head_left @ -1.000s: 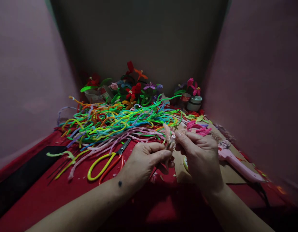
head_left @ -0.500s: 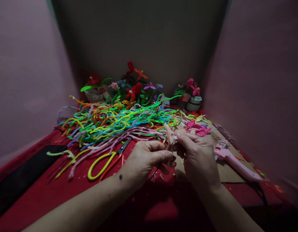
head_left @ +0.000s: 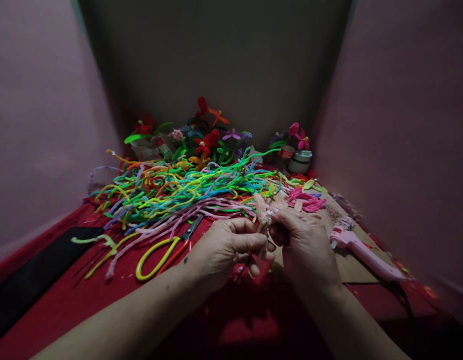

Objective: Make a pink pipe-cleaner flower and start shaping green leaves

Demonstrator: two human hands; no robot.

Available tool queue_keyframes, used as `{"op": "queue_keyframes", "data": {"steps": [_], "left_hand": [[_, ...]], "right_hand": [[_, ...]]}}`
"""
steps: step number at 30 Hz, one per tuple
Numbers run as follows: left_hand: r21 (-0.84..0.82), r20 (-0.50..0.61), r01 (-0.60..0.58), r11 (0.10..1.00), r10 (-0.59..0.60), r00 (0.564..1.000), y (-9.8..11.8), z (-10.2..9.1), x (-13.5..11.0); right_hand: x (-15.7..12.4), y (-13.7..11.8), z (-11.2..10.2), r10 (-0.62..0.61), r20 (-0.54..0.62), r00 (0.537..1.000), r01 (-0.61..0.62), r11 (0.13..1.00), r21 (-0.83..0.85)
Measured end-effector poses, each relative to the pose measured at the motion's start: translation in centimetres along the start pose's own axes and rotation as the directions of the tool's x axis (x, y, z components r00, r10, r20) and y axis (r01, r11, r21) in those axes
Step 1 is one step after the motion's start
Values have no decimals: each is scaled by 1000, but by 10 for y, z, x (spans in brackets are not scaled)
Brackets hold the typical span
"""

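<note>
Between my hands is a pale pink pipe-cleaner flower with a small cluster of whitish stamens at its middle. My left hand is closed, thumb and fingers pinching the flower's base and a thin dark stem that slants down below them. My right hand is closed too, its thumb and forefinger pinching at the right side of the flower, next to the stamens. Its other fingers are curled and partly hidden. Scissors with yellow and red handles lie left of my left hand.
A heap of coloured pipe cleaners spreads behind my hands. A pink glue gun rests on cardboard at the right. Finished pipe-cleaner flowers and a jar stand at the back. A black flat object lies at left.
Both hands stay on the flower with only slight movement. The dark stem below my left hand shows more now. The whole view has shifted a little.
</note>
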State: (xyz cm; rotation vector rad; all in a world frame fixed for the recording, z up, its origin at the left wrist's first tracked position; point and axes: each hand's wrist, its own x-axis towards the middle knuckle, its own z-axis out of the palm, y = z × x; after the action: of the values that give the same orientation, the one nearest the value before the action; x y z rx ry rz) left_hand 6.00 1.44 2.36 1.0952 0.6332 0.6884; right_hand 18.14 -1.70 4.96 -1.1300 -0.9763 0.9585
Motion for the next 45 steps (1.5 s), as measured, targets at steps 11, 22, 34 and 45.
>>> {"op": "queue_keyframes", "data": {"steps": [11,22,34,45], "left_hand": [[-73,22,16,997,-14,1000,0,3,5],[-145,5,73,987,-73,997,7,7,9],[-92,0,32,995,-32,999,28,13,9],[-267,-200,-122,956,69,977,29,-11,13]], "right_hand": [[6,18,-2,-9,-19,1000,12,987,157],[13,13,-8,-25,22,999,19,971,237],[25,-10,-26,118,173,978,-175,915,364],[88,-5,-108,-58,165,985,170,527,-833]]}}
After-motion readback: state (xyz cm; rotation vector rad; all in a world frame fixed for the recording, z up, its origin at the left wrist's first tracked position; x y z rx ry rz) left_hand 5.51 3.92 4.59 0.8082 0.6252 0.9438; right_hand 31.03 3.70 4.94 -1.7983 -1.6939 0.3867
